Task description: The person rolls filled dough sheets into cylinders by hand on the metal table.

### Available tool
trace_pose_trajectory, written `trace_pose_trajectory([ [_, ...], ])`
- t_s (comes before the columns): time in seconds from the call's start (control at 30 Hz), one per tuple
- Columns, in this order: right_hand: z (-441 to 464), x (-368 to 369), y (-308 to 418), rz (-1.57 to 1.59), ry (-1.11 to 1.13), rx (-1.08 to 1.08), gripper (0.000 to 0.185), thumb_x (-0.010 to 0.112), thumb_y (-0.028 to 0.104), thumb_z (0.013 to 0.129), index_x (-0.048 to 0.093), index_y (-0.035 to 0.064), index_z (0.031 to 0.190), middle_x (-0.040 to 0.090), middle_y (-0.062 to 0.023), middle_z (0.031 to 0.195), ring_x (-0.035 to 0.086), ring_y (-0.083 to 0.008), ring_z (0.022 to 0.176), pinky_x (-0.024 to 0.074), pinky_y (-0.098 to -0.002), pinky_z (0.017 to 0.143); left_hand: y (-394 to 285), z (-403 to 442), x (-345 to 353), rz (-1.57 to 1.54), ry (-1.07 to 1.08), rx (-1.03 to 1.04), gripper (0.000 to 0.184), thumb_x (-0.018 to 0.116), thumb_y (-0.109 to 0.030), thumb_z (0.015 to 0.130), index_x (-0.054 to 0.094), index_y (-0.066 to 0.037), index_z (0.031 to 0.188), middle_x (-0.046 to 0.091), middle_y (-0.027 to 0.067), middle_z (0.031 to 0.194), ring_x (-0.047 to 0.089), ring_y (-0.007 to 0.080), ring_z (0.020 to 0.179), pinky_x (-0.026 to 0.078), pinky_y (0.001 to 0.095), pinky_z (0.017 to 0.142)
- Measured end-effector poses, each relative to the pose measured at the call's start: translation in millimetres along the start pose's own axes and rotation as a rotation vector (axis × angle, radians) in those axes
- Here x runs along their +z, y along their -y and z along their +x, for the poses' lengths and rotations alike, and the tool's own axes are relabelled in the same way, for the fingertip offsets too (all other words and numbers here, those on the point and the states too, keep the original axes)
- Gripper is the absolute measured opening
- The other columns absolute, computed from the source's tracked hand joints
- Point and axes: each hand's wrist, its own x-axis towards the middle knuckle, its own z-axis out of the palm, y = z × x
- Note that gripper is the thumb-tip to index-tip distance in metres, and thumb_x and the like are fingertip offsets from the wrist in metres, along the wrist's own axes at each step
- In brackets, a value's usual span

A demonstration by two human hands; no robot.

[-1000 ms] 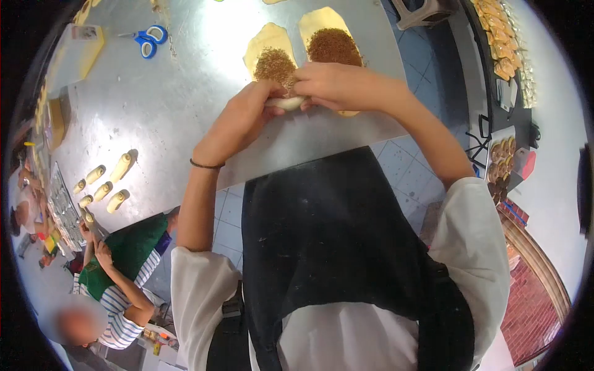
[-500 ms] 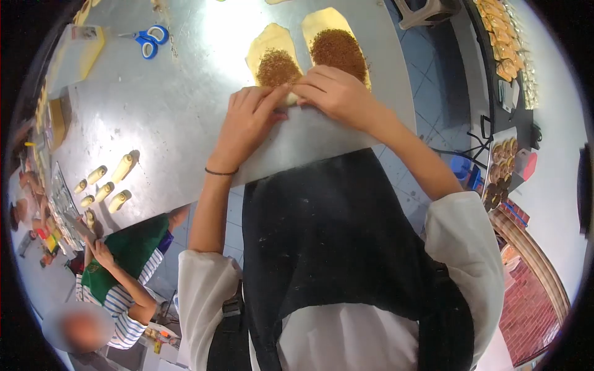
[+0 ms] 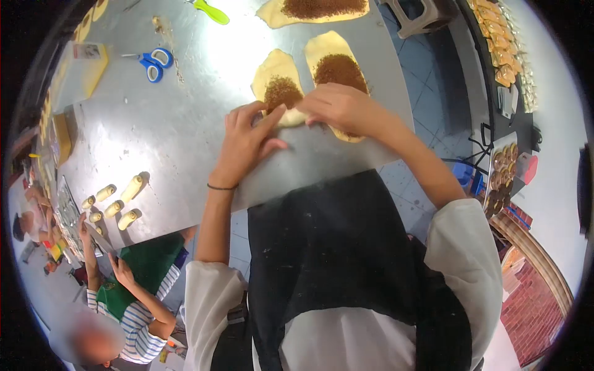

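Note:
A dough sheet (image 3: pixel 276 65) with brown crumbs lies on the metal table, its near end rolled into a small pale roll (image 3: pixel 291 117). The fingertips of my left hand (image 3: pixel 246 136) touch the roll's left end; its fingers are apart and the thumb sticks out clear of the dough. At the roll's right end, my right hand (image 3: pixel 346 110) has its fingers and thumb closed on the dough. Beside it, partly under my right hand, lies a second crumb-covered dough sheet (image 3: pixel 328 44). A third dough sheet (image 3: pixel 272 15) with crumbs lies farther back.
Blue-handled scissors (image 3: pixel 154 63), a green-handled tool (image 3: pixel 212 11) and a plastic container (image 3: pixel 80 71) are on the table (image 3: pixel 167 136). Several finished rolls (image 3: pixel 132 188) stand at the left. A co-worker in a green apron (image 3: pixel 145 256) works beyond the left edge. A stool (image 3: pixel 421 21) stands at right.
The view has shifted, bringing more of the table's far side in. My left thumb has spread away from the dough, and more of the roll shows between my hands.

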Motion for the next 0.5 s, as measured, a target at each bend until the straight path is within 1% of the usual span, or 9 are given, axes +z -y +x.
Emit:
trace_pose_trajectory([
  [0.1, 3.0, -2.4, -4.8, -0.002, 0.011, -0.077, 0.031, 0.075, 0.015, 0.08, 0.07, 0.007, 0.11, 0.065, -0.0091, 0.099, 0.062, -0.0286, 0.093, 0.0528, -0.0399, 0.082, -0.2, 1.1, -1.6, -0.027, 0.04, -0.032, 0.057, 0.079, -0.024, 0.078, 0.063, -0.019, 0.133, 0.056, 0.0061, 0.117, 0.053, 0.0267, 0.104, 0.042, 0.0401, 0.094],
  [0.17, 5.4, -1.1, -8.3, -0.075, -0.088, -0.118, 0.03, 0.075, 0.015, 0.08, 0.071, 0.0099, 0.11, 0.065, -0.008, 0.097, 0.062, -0.0263, 0.09, 0.0512, -0.0381, 0.078, 4.1, 1.7, 0.1, -0.028, 0.055, -0.002, 0.06, 0.078, -0.022, 0.079, 0.06, -0.017, 0.136, 0.059, 0.0059, 0.109, 0.054, 0.0261, 0.101, 0.043, 0.0388, 0.091],
  [0.2, 5.6, -2.1, -8.6, -0.08, -0.091, -0.128, 0.03, 0.075, 0.015, 0.08, 0.071, 0.0099, 0.11, 0.065, -0.008, 0.097, 0.062, -0.0263, 0.09, 0.0512, -0.0381, 0.078, 4.8, 1.4, 0.5, -0.021, 0.046, 0.0, 0.06, 0.078, -0.022, 0.079, 0.06, -0.017, 0.136, 0.059, 0.0059, 0.109, 0.054, 0.0261, 0.101, 0.043, 0.0388, 0.091],
  [0.27, 7.1, -7.7, -10.7, -0.175, 0.033, -0.13, 0.032, 0.075, 0.015, 0.079, 0.071, 0.01, 0.11, 0.064, -0.0063, 0.095, 0.061, -0.023, 0.085, 0.0479, -0.0349, 0.074, 7.6, 4.2, 1.4, -0.126, 0.079, -0.085, 0.056, 0.078, -0.017, 0.079, 0.061, -0.013, 0.132, 0.061, 0.0062, 0.102, 0.056, 0.0259, 0.099, 0.044, 0.0385, 0.087],
  [0.3, 6.9, -7.2, -10.5, -0.185, 0.028, -0.137, 0.032, 0.075, 0.015, 0.079, 0.071, 0.01, 0.11, 0.064, -0.0063, 0.095, 0.061, -0.023, 0.085, 0.0479, -0.0349, 0.074, 7.8, 2.1, 1.8, -0.12, 0.071, -0.078, 0.056, 0.078, -0.017, 0.079, 0.061, -0.013, 0.132, 0.061, 0.0062, 0.102, 0.056, 0.0259, 0.099, 0.044, 0.0385, 0.087],
  [0.37, 8.1, -6.9, -10.8, -0.17, -0.024, -0.134, 0.034, 0.075, 0.014, 0.078, 0.07, 0.0096, 0.111, 0.063, -0.0046, 0.092, 0.059, -0.0215, 0.082, 0.0451, -0.0325, 0.073, 9.3, 0.0, 2.4, -0.225, 0.038, -0.249, 0.046, 0.078, -0.012, 0.08, 0.063, -0.007, 0.124, 0.062, 0.0106, 0.102, 0.055, 0.0279, 0.098, 0.048, 0.0381, 0.083],
  [0.4, 10.2, -9.0, -10.1, -0.175, -0.028, -0.143, 0.034, 0.075, 0.014, 0.078, 0.07, 0.0096, 0.111, 0.063, -0.0046, 0.092, 0.059, -0.0215, 0.082, 0.0451, -0.0325, 0.073, 12.2, 2.4, 1.5, -0.219, 0.03, -0.246, 0.046, 0.078, -0.012, 0.08, 0.063, -0.007, 0.124, 0.062, 0.0106, 0.102, 0.055, 0.0279, 0.098, 0.048, 0.0381, 0.083],
  [0.47, 12.7, -12.5, -9.2, -0.126, -0.05, -0.059, 0.035, 0.074, 0.015, 0.078, 0.069, 0.0081, 0.112, 0.063, -0.0027, 0.09, 0.059, -0.0208, 0.082, 0.0448, -0.0319, 0.077, 16.2, 5.2, -0.2, -0.15, -0.016, 0.001, 0.033, 0.078, -0.012, 0.081, 0.067, -0.007, 0.112, 0.061, 0.0102, 0.102, 0.055, 0.0274, 0.097, 0.049, 0.0365, 0.079],
  [0.5, 12.5, -14.1, -11.6, -0.128, -0.049, -0.06, 0.035, 0.074, 0.015, 0.078, 0.069, 0.0081, 0.112, 0.063, -0.0027, 0.09, 0.059, -0.0208, 0.082, 0.0448, -0.0319, 0.077, 15.0, 5.4, -0.3, -0.15, -0.018, 0.002, 0.033, 0.078, -0.012, 0.081, 0.067, -0.007, 0.112, 0.061, 0.0102, 0.102, 0.055, 0.0274, 0.097, 0.049, 0.0365, 0.079],
])
